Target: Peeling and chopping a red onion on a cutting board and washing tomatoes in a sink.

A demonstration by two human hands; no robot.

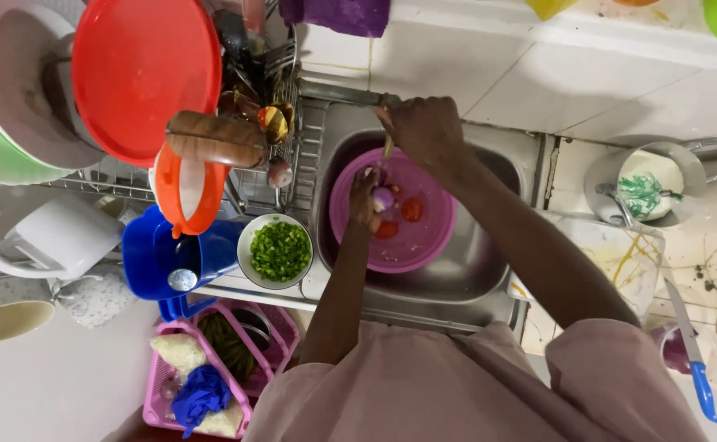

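A purple plastic bowl sits in the steel sink. In it lie two red tomatoes and a small purple onion. My left hand grips the onion over the bowl. Just above it, my right hand is closed on a thin knife with a yellowish handle, whose tip points down at the onion. The blade is mostly hidden by my fingers.
A white bowl of chopped greens stands left of the sink. Beside it are a blue jug, an orange strainer and a dish rack with a red lid. At the right are a blue-handled knife and a metal pot. A pink basket sits below.
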